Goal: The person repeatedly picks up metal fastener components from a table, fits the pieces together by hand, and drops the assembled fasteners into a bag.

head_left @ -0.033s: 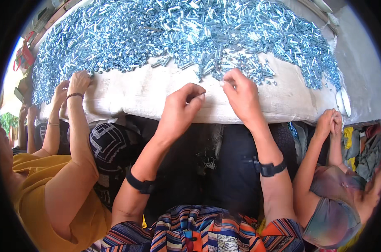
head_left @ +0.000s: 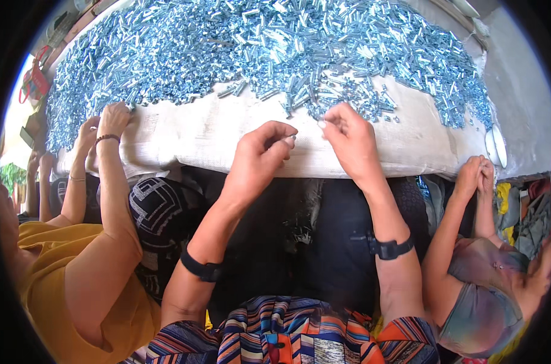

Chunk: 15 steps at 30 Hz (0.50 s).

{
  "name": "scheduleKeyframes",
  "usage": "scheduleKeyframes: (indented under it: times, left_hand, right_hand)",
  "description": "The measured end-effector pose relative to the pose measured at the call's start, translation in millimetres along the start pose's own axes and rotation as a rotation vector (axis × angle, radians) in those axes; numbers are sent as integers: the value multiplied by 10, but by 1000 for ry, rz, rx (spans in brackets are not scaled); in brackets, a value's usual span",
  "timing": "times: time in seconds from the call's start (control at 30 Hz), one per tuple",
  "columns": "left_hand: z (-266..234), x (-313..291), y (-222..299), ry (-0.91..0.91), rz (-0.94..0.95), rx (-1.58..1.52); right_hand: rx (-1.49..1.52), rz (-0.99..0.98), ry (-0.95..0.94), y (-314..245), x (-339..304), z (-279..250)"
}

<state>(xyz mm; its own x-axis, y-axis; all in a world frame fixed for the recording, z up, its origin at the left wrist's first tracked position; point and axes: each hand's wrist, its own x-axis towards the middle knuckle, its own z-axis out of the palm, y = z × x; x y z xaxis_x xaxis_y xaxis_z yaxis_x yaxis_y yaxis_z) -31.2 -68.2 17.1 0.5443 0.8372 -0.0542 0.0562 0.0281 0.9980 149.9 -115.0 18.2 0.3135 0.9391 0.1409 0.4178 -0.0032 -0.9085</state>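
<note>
A wide heap of small silver-blue metal sleeves (head_left: 275, 42) covers a table laid with white sackcloth (head_left: 227, 133). My left hand (head_left: 260, 151) hovers over the cloth's front edge, thumb and forefinger pinched on one small metal sleeve (head_left: 291, 139). My right hand (head_left: 351, 142) is just to its right at the heap's near edge, its fingertips closed on another small metal piece (head_left: 320, 124). Both my wrists carry black bands.
A person in a yellow shirt (head_left: 51, 285) on my left has a hand (head_left: 113, 118) at the heap's edge. Another person on my right holds both hands together (head_left: 479, 173) by the table corner. Dark cloth hangs under the table's front edge.
</note>
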Motion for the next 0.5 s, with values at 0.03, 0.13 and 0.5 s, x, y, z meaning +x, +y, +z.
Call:
scheduleKeyframes:
  times: [0.03, 0.13, 0.5]
  left_hand:
    - [-13, -39, 25, -8, -21, -88]
    - [28, -149, 108, -27, -48, -274]
    - [69, -336, 102, -208, -98, -535]
  right_hand:
    - [224, 20, -35, -21, -95, -17]
    - [456, 132, -94, -134, -371, -101]
    - [754, 155, -120, -197, -774, -69]
